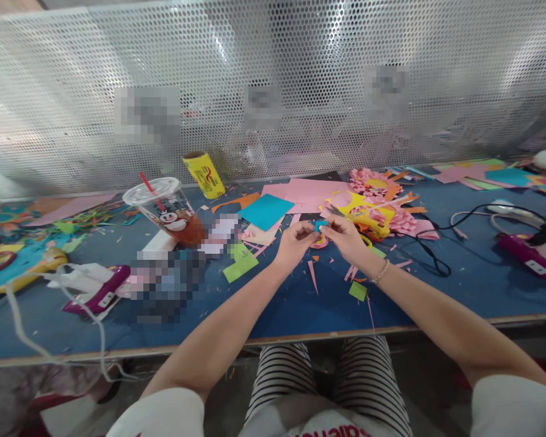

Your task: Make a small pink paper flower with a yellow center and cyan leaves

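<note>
Both hands meet over the middle of the blue table. My left hand [296,244] pinches a small piece of blue paper [320,226] from the left. On its right side, my right hand [346,240] grips the same piece between thumb and fingers. Behind my left hand lies a flat blue sheet [267,211], partly over a large pink sheet [313,193]. Yellow cut paper [373,213] and pink paper flowers [377,182] are heaped just behind my right hand.
A lidded cup [175,218] with a red straw and a yellow tube [204,175] stand left of centre. Purple power strips [97,294] with cables lie at both sides. Green scraps [240,266] are strewn about. A perforated metal panel [300,73] rises behind the table.
</note>
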### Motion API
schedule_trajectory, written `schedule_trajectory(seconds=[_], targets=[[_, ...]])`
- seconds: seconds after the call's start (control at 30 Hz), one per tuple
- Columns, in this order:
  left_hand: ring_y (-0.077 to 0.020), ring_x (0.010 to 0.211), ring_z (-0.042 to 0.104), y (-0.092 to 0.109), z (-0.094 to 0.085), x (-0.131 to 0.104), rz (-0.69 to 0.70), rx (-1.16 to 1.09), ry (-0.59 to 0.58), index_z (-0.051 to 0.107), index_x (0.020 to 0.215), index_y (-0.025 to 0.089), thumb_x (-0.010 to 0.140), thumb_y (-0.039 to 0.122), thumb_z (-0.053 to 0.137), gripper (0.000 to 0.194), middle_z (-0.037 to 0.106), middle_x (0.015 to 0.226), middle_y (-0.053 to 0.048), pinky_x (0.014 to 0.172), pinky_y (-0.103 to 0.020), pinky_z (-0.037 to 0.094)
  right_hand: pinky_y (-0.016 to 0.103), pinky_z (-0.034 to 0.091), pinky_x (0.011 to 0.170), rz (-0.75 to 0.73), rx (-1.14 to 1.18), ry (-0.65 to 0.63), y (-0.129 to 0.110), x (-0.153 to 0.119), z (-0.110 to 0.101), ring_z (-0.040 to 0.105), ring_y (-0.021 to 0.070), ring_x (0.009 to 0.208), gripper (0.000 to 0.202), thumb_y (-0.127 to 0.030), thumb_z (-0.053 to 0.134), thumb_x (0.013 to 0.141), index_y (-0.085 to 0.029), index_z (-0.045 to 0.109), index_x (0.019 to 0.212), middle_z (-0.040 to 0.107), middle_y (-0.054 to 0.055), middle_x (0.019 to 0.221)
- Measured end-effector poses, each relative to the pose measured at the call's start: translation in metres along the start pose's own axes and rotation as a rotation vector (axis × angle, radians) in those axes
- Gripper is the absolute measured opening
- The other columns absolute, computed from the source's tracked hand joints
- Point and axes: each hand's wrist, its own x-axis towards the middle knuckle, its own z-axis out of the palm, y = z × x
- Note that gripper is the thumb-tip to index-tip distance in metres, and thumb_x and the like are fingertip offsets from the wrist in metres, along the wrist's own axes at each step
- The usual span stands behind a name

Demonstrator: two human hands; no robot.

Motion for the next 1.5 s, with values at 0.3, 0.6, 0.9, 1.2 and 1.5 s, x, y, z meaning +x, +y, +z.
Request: schedule_trajectory(seconds=[0.3,0.6,0.9,1.2,1.5], targets=[[-0.0106,0.064,0.059,0.003,0.001,-0.001,0.011,-0.005,0.012,0.056,0.074,0.015,0.065,0.03,0.069,0.022,0.06,0.067,0.001,0.067,-0.027,0.048,0.024,0.031,0.053,-0.001,0.031,0.009,0.003,0.0,0.0,0.036,0.0082,0.056,0.024,-0.04,0.061,0.073,-0.018,0.05,0.068,0.04,-0.004,0.063],[-0.0112,0.069,0.06,0.007,0.004,-0.006,0.172,0.147,0.011,0.051,0.083,0.018,0.069,0.027,0.066,0.023,0.059,0.073,0.0,0.064,-0.024,0.047,0.023,0.035,0.051,0.113,0.269,0.103,0.005,0.0,0.005,0.038,0.008,0.053,0.031,-0.044,0.065,0.068,-0.021,0.044,0.07,0.038,-0.006,0.06],[-0.0118,0.068,0.059,0.006,0.004,-0.007,0.244,0.3,0.087,0.055,0.081,0.019,0.07,0.024,0.064,0.015,0.06,0.075,-0.001,0.066,-0.026,0.047,0.024,0.039,0.052,0.169,0.36,0.026,-0.002,-0.007,0.013,0.043,0.0088,0.053,0.03,-0.044,0.065,0.068,-0.022,0.045,0.072,0.044,-0.005,0.06],[-0.0109,0.063,0.054,0.008,-0.004,0.0,0.169,0.238,0.193,0.054,0.072,0.018,0.072,0.032,0.061,0.016,0.055,0.068,0.001,0.062,-0.025,0.043,0.035,0.045,0.072,-0.172,-0.453,-0.047,0.012,0.021,-0.05,0.055,0.0174,0.073,0.021,-0.036,0.057,0.075,-0.019,0.06,0.087,0.06,0.005,0.082],[-0.0104,0.062,0.054,-0.005,-0.012,0.009,0.07,0.173,0.208,0.054,0.07,0.017,0.071,0.033,0.062,0.018,0.053,0.063,0.002,0.064,-0.025,0.043,0.042,0.04,0.083,0.109,-1.229,0.056,0.04,0.02,-0.145,0.055,0.031,0.096,0.032,-0.047,0.063,0.067,-0.016,0.06,0.077,0.063,0.015,0.09]])
